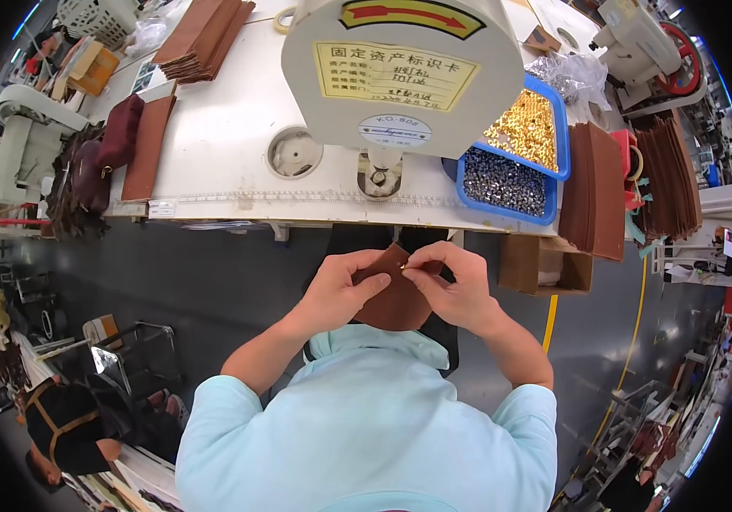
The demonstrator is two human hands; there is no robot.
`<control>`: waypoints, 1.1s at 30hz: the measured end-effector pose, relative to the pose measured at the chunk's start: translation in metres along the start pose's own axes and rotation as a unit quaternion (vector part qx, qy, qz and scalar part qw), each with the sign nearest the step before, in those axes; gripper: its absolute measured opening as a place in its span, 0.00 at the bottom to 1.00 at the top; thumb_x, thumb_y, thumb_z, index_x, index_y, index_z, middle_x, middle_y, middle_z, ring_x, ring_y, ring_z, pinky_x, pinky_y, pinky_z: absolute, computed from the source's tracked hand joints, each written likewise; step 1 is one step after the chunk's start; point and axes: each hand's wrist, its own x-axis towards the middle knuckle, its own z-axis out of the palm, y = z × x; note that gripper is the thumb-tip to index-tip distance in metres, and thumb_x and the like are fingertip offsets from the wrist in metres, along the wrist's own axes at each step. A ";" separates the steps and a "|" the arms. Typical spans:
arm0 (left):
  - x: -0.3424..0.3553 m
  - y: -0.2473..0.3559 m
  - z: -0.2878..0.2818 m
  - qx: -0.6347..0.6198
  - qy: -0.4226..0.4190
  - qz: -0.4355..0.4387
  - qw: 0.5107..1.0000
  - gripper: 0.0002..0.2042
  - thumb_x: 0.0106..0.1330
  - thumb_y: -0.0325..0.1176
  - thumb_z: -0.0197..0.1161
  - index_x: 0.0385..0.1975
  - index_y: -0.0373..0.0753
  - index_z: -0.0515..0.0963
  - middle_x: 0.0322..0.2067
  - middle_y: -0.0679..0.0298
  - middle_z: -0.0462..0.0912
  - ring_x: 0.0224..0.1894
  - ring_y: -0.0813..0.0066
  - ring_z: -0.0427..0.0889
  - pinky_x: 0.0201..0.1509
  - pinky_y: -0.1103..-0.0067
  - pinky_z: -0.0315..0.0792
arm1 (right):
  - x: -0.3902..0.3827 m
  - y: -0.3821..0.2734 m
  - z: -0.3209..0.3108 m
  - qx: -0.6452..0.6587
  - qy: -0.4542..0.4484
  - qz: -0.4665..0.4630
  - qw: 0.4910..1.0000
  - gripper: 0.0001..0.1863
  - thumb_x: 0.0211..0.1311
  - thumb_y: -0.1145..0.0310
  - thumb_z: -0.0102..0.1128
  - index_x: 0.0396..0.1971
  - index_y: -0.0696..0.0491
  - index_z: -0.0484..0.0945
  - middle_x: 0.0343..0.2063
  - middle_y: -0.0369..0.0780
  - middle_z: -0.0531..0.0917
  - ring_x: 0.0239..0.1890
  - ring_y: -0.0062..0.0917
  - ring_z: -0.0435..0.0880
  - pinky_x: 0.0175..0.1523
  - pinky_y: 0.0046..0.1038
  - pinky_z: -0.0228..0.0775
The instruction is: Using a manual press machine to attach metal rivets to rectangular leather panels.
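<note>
A rounded brown leather piece (396,299) is held in front of my chest, below the table edge. My left hand (336,286) grips its left side with thumb and fingers. My right hand (451,282) pinches a small gold rivet (402,267) at the piece's top edge, fingertips nearly touching the left hand's. Straight above the hands stands a cream riveting press (400,72) on the white table (221,128).
Blue trays of gold rivets (526,130) and silver rivets (504,181) sit right of the press. Stacks of brown leather pieces (594,189) stand at the right, more (204,38) at the back left. A cardboard box (545,266) hangs under the table. Another person (67,427) sits lower left.
</note>
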 end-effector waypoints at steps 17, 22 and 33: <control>-0.011 0.005 0.000 0.204 -0.028 0.011 0.979 0.12 0.66 0.31 0.68 0.47 0.36 0.85 0.28 0.62 0.88 0.29 0.80 0.84 0.34 0.83 0.76 | 0.003 -0.001 -0.011 -0.010 -0.119 0.054 0.991 0.11 0.52 0.80 0.73 0.37 0.57 0.84 0.32 0.38 0.85 0.31 0.21 0.84 0.36 0.23 0.78; -0.009 -0.011 0.002 0.312 -0.009 0.233 0.921 0.10 0.60 0.28 0.72 0.42 0.39 0.87 0.26 0.63 0.86 0.25 0.69 0.84 0.29 0.80 0.76 | 0.041 0.074 -0.064 -0.212 0.081 0.049 0.973 0.11 0.57 0.81 0.64 0.40 0.58 0.85 0.33 0.41 0.85 0.30 0.26 0.84 0.39 0.26 0.75; -0.012 -0.015 0.002 0.393 0.048 0.470 0.789 0.12 0.46 0.20 0.74 0.30 0.39 0.80 0.33 0.63 0.89 0.30 0.69 0.88 0.31 0.80 0.80 | 0.071 0.119 -0.096 -0.434 0.071 0.013 0.898 0.05 0.57 0.74 0.67 0.33 0.55 0.87 0.32 0.44 0.84 0.35 0.42 0.84 0.43 0.38 0.76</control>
